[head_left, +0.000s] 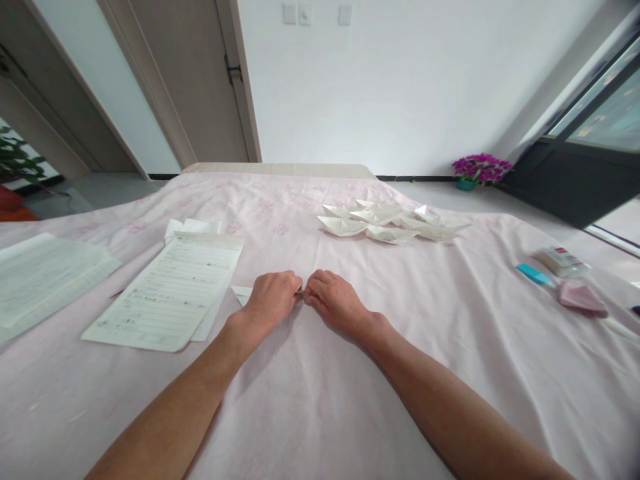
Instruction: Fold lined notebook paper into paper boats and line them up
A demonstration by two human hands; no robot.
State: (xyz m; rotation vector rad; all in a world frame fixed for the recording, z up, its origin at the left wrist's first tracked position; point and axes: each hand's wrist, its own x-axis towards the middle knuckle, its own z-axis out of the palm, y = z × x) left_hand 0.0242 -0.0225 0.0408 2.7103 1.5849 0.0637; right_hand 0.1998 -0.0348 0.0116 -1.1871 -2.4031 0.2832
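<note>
A folded white paper (241, 293) is gripped by the left hand (274, 295) and the right hand (334, 298), both curled and held close together over a pink flowered cloth (310, 407). Folded paper boats (344, 227) are clustered beyond the right hand, while a lined, written-on sheet (167, 297) is laid to the left, near the paper's exposed end.
</note>
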